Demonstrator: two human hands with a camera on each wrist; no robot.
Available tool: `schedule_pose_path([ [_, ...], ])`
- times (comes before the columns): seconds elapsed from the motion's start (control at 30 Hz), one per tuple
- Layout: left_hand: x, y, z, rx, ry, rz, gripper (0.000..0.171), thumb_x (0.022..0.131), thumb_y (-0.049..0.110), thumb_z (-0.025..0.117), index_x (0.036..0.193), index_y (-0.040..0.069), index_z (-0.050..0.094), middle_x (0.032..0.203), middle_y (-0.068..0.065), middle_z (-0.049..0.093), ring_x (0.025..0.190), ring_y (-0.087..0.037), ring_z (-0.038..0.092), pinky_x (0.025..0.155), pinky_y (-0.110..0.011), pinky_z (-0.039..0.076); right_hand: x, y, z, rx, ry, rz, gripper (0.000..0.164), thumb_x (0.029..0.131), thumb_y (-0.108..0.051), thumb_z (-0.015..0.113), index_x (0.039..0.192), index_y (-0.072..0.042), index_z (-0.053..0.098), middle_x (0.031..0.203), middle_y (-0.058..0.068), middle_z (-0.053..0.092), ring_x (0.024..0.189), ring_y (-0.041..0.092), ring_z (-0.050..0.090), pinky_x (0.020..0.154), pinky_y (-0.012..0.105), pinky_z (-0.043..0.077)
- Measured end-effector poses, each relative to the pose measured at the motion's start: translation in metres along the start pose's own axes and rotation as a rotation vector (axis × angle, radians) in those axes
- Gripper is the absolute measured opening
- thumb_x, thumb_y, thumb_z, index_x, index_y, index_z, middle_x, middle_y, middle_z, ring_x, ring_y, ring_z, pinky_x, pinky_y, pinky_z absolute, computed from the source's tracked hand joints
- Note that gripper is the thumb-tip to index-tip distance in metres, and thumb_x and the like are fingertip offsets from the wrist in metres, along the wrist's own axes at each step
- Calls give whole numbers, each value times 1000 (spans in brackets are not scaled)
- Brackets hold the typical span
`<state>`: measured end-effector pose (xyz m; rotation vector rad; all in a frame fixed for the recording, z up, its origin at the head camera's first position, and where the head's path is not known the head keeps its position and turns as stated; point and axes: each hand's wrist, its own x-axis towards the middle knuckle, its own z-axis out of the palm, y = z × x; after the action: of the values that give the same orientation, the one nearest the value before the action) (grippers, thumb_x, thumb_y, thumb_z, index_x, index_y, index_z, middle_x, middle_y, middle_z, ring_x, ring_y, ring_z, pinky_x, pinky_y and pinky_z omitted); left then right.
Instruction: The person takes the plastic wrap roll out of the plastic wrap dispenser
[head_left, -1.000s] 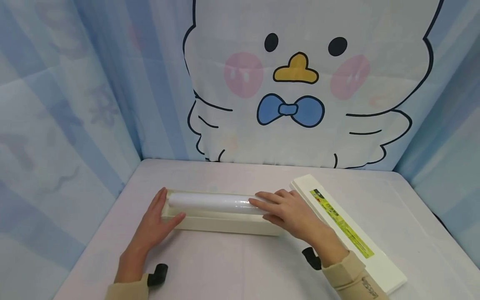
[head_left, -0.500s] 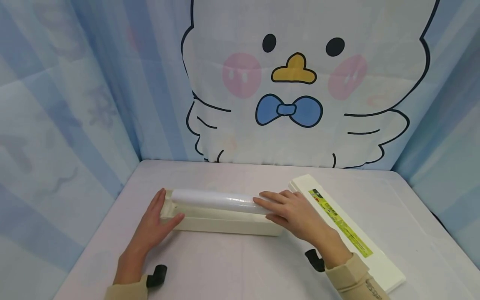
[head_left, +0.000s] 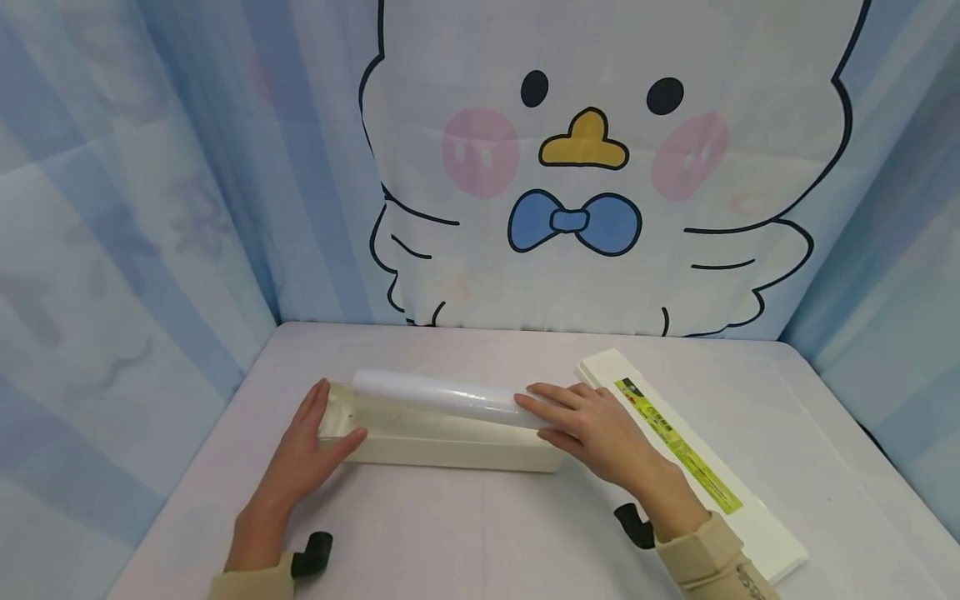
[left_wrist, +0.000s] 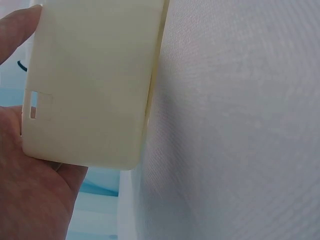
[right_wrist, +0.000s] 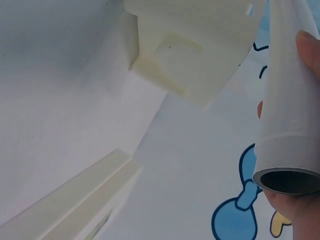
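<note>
A long white roll of cling film (head_left: 442, 396) is tilted above its open cream plastic box (head_left: 457, 452), left end higher in the head view. My right hand (head_left: 600, 433) grips the roll near its right end; the right wrist view shows the thumb on one side of the tube (right_wrist: 290, 115) and its hollow dark end. My left hand (head_left: 303, 450) holds the box's left end, thumb on the near wall and fingers at the far side. In the left wrist view, the box (left_wrist: 95, 90) has a small slot near one edge.
The box's long lid (head_left: 765, 533), with a yellow-green label (head_left: 678, 446), lies slantwise on the right beneath my right forearm. A white cloth covers the table (head_left: 450, 533). Patterned curtains (head_left: 135, 250) stand around the left, back and right.
My right hand has lifted the roll out of the box and shifted slightly right; its left end has risen and moved right. My left hand has stayed on the box.
</note>
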<state>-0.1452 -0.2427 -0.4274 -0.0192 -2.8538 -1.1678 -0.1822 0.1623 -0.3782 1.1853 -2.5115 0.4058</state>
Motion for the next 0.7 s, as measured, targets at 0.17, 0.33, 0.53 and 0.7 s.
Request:
schedule_pose_path([
  [0.17, 0, 1, 0, 12, -8, -16, 100, 95, 49, 66, 159, -4, 9, 165, -26, 8, 150, -46, 10, 116, -64, 15, -3, 3, 0, -4, 22, 5, 57, 90, -22, 77, 144, -27, 59, 141, 0, 60, 116, 25, 62, 77, 42, 50],
  [0.33, 2, 1, 0, 12, -12, -24, 101, 95, 48, 66, 159, -4, 8, 165, -26, 7, 150, -46, 10, 116, -65, 15, -7, 4, -1, -1, 30, 23, 56, 91, -23, 76, 143, -27, 59, 140, 1, 60, 115, 28, 61, 79, 45, 51],
  [0.53, 1, 3, 0, -1, -15, -27, 102, 94, 48, 67, 159, -4, 8, 166, -25, 7, 150, -45, 9, 116, -64, 14, -11, 3, -2, 8, 26, 52, 56, 91, -23, 76, 144, -28, 59, 141, 0, 60, 115, 29, 62, 80, 45, 51],
  [0.7, 0, 3, 0, -1, -12, -26, 103, 94, 49, 67, 159, -4, 8, 166, -25, 7, 150, -45, 9, 116, -65, 14, -14, 4, -3, 0, 27, 68, 56, 91, -23, 76, 144, -27, 59, 140, 1, 60, 113, 29, 62, 78, 45, 50],
])
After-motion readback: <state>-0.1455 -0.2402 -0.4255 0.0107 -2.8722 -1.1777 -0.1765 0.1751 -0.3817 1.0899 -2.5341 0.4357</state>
